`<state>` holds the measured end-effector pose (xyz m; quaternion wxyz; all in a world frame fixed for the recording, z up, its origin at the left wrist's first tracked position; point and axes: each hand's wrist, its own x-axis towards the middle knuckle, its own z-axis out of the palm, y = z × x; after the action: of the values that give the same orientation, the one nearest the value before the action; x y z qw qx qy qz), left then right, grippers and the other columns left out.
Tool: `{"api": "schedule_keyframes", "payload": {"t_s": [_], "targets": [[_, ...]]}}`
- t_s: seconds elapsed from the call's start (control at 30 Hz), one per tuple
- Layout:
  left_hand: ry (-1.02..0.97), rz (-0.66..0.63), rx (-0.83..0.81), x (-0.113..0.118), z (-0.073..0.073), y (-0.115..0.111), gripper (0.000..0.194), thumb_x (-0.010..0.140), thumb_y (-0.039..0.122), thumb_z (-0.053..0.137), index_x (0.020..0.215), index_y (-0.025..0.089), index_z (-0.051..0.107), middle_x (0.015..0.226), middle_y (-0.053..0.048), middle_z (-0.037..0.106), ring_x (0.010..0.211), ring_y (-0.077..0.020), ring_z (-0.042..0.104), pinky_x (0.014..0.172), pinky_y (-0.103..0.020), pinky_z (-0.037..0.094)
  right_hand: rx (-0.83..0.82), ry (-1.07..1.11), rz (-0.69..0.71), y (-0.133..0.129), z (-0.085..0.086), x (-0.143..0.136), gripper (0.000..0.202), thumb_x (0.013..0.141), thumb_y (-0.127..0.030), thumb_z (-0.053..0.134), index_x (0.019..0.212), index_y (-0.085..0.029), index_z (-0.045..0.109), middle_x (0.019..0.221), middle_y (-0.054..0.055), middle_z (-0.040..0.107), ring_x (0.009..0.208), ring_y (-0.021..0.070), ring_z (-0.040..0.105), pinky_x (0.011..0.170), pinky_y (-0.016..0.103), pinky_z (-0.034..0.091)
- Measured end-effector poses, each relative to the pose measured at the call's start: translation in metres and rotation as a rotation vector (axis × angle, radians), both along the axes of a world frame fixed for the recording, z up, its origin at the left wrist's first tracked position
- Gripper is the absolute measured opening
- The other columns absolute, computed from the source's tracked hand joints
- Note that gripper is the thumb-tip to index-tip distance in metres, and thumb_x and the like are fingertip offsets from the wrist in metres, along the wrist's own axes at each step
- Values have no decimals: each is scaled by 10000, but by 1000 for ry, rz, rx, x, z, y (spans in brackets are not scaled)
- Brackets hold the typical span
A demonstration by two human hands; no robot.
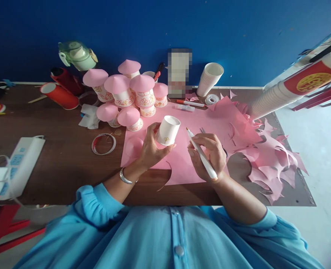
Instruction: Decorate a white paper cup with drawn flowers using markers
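My left hand (154, 147) is wrapped round a white paper cup (169, 129), turned upside down, with a small yellow flower drawn low on its side. In my right hand (211, 153) a white marker (203, 155) is gripped, its uncapped orange-brown tip pointing toward the cup but apart from it. Beneath both hands lies a pink paper sheet (179, 172). Behind the left hand stands a group of decorated paper cups (144, 97) with pink cone roofs (117, 84), their sides drawn with orange and yellow flowers.
Pink paper scraps (274, 160) pile at the right. A stack of white cups (210, 78), a tape roll (211, 99) and an orange marker (190, 103) sit at the back. Leftward are a tape ring (103, 144), a power strip (25, 164) and a green bottle (80, 58).
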<state>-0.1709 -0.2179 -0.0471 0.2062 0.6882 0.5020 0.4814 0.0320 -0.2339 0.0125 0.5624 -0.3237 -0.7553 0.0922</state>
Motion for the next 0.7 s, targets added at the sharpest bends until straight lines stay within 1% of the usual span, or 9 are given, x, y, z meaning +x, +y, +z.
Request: {"api": "schedule_keyframes", "payload": {"t_s": [0.13,0.2,0.27,0.33,0.4,0.43,0.53,0.63,0.7], "targets": [[-134,-7,-134,1,5,-1,759,701,382,883,1305,229,451,1271,-111,586,1158,-273,602,959,-429,533,28,-14,-12,1,1,0,293,922,-131,659,1210,-182,640,957,80,707,808,199,708,648,322,609],[-256,-45,-230,1,9,-3,759,692,398,894,1299,226,472,1295,-117,573,1193,-281,580,999,-436,508,52,-28,-24,1,1,-1,260,922,-135,661,1174,-199,651,911,58,716,799,197,711,654,322,609],[-456,-129,-372,2,12,-4,706,711,403,887,1282,227,512,1285,-107,586,1189,-274,583,1008,-436,502,57,-32,-30,1,0,-1,242,918,-135,663,1147,-213,651,891,44,724,782,194,714,654,324,607],[-712,-256,-523,3,14,-4,598,756,398,857,1252,241,562,1225,-79,627,1128,-251,615,965,-421,523,47,-20,-30,1,0,-2,245,906,-125,666,1134,-211,640,891,43,724,769,192,715,648,324,606],[-930,-373,-625,5,16,-5,508,788,377,828,1233,268,607,1167,-52,667,1066,-230,647,912,-398,544,48,4,-19,1,1,-2,242,890,-110,669,1111,-200,629,873,44,711,756,190,711,643,320,606],[-1002,-413,-652,5,16,-5,496,791,364,825,1236,282,623,1151,-45,683,1047,-226,660,898,-395,551,50,11,-10,1,1,-3,232,885,-103,667,1093,-198,626,856,41,704,745,186,709,638,315,606],[-1088,-468,-701,6,19,-5,529,781,338,823,1275,302,640,1099,-39,723,985,-224,692,894,-414,561,49,-10,2,0,4,-4,184,885,-96,652,1032,-202,621,805,24,692,684,164,700,598,281,595],[-1110,-484,-737,6,21,-6,554,771,336,821,1294,287,645,1059,-42,744,945,-225,708,895,-426,563,54,-51,-9,-1,7,-4,155,889,-107,640,991,-220,613,762,1,687,626,144,690,553,251,576],[-1119,-489,-747,5,20,-6,534,767,321,822,1274,279,659,1051,-38,751,944,-220,715,888,-413,567,60,-71,-4,-1,8,-4,155,890,-107,634,985,-226,609,747,-6,686,612,139,692,545,242,576]]}}
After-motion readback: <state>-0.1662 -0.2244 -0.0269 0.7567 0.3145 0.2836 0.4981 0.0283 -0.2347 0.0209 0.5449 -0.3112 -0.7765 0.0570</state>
